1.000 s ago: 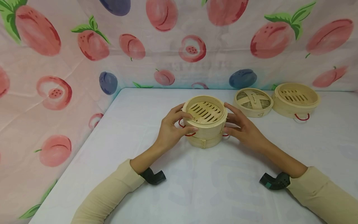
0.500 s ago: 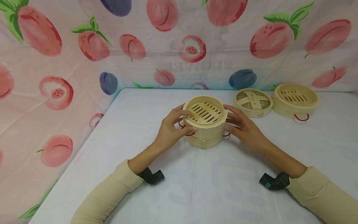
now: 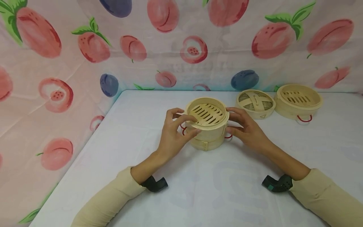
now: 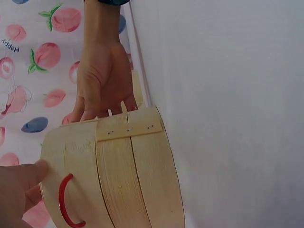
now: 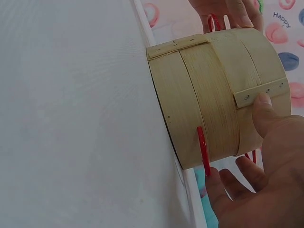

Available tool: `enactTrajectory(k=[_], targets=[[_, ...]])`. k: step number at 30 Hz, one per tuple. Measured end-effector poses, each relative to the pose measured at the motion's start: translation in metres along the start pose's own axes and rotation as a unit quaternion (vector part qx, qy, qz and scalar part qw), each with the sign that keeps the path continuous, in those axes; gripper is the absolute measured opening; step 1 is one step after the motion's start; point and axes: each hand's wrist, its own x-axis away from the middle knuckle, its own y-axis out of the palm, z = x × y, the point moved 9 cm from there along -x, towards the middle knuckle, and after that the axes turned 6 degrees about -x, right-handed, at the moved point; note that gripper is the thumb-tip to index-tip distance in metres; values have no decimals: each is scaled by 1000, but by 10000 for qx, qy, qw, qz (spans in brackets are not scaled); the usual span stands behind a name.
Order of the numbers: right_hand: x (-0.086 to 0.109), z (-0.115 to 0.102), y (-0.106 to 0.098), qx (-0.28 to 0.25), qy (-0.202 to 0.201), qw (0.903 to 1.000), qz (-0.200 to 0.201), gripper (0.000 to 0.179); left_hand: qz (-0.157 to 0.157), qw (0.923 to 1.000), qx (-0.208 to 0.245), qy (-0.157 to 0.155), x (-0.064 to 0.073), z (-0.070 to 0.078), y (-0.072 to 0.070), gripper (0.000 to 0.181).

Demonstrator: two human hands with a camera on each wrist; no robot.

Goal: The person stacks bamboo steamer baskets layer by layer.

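Observation:
Two small bamboo steamer baskets stand stacked on the white-covered table, the upper basket (image 3: 211,134) with a slatted floor, above the lower basket (image 3: 212,144). Red loop handles (image 4: 62,199) stick out from their sides. My left hand (image 3: 173,135) is at the upper basket's left side, index finger bent over the rim and thumb at the front wall. On the opposite side my right hand (image 3: 250,130) holds the upper basket, its thumb pressed by the stapled seam (image 5: 261,92) in the right wrist view. Its other fingers reach round behind, partly hidden.
A woven bamboo lid (image 3: 255,105) lies at the back right of the table. Beside it stands another steamer basket (image 3: 299,108) with a red handle. A fruit-print cloth (image 3: 167,47) hangs behind and along the left.
My left hand's fingers have lifted and bent more at the upper basket's left side, and its thumb has shifted slightly upward. The right hand and the stack stay almost still.

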Motion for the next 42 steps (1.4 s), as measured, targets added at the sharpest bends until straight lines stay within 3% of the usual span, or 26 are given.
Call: enactTrajectory(k=[15, 28, 42], targets=[[-1, -2, 3, -13, 32, 10000, -3, 66, 327, 9988, -252, 273, 3, 12, -2, 23], [-2, 0, 0, 62, 160, 9998, 119, 68, 243, 9993, -269, -14, 3, 7, -2, 25], [0, 2, 0, 225, 378, 9989, 155, 69, 245, 9993, -279, -46, 2, 6, -2, 28]])
